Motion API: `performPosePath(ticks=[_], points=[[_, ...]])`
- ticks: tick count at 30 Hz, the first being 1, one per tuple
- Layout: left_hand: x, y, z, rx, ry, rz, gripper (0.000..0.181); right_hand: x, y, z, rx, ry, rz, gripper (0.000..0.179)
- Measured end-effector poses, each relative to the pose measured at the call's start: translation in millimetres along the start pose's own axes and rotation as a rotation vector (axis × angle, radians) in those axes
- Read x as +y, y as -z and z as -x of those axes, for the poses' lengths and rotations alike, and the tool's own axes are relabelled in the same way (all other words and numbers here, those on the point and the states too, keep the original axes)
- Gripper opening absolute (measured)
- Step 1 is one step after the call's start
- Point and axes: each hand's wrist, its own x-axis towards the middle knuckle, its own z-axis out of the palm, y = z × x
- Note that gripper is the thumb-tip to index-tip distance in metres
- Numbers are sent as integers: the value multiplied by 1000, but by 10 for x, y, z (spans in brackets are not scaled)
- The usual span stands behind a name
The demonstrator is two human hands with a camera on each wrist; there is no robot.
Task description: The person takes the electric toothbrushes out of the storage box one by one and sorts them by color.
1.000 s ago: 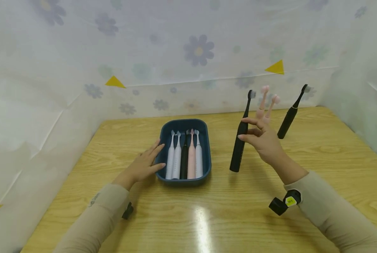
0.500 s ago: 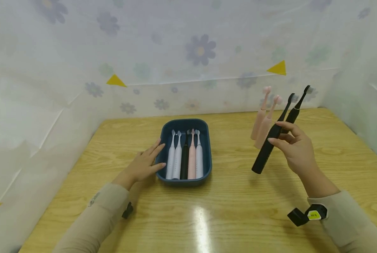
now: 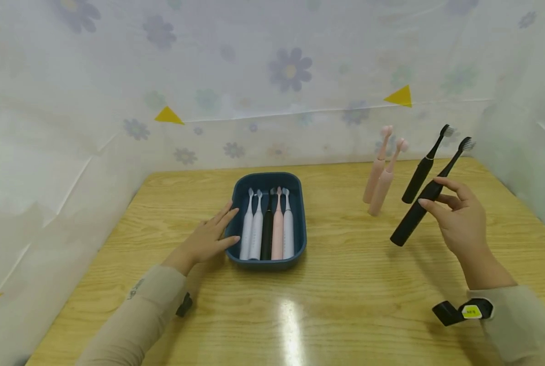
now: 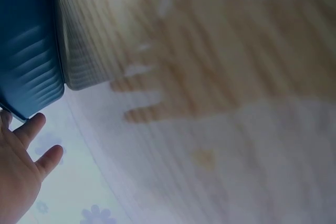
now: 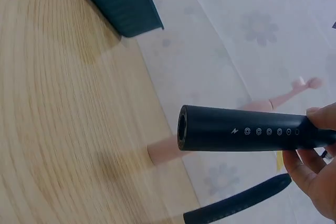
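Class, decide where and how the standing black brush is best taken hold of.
The standing black brush is probably best gripped round the upper handle, below its thin neck, coming from the right. It rests on its base with the handle exposed, and two pink brushes stand to its left. The right hand and its held brush should move aside first.

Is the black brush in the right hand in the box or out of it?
Out: the head view shows the right hand holding the black brush off to the box's right, table showing between.
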Motion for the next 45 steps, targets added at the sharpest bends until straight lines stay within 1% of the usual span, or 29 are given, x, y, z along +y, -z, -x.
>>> performPosePath(ticks=[1,6,9,11,15,18,19,20,22,24,26,29,31,33,36,41,42,44,45], points=[[0,1,0,-1,1,0,69,38,13,-34,14,9,28,57],[4,9,1,-1,8,9,68,180,61,-179,57,15,88,57],[0,1,-6,-3,11,11,69,175,72,-217,86,11,101,55],[2,-2,-10,-8,15,15,70,111,79,-216,106,20,104,54],[11,4,-7,-13,19,28,70,-147,80,-158,124,23,40,51],[11,8,-7,-11,19,27,69,-256,73,-144,134,39,58,49],[10,10,-7,-9,19,25,69,-238,68,-160,146,47,98,48],[9,10,-7,-9,20,24,69,-186,71,-184,150,63,117,48],[9,10,-8,-9,21,24,69,-175,59,-201,166,76,157,47],[10,7,-9,-11,22,26,69,-212,46,-192,180,75,161,45],[14,7,-7,-15,25,29,69,-318,24,-161,201,58,171,45],[16,3,-8,-17,27,33,69,-532,3,-99,231,30,170,43],[16,5,-9,-15,28,35,69,-617,-2,-86,252,25,183,43],[13,6,-9,-14,27,37,69,-647,-2,-95,263,22,185,42],[10,8,-8,-11,26,39,69,-659,-14,-125,264,34,229,40],[9,5,-9,-10,24,32,69,-548,-35,-201,264,39,222,37],[8,3,-8,-11,25,30,69,-504,-36,-221,266,34,219,38],[9,-1,-3,-12,27,28,69,-350,-25,-285,276,23,195,39],[9,-6,-1,-13,27,28,69,-278,-14,-320,273,17,209,40]])
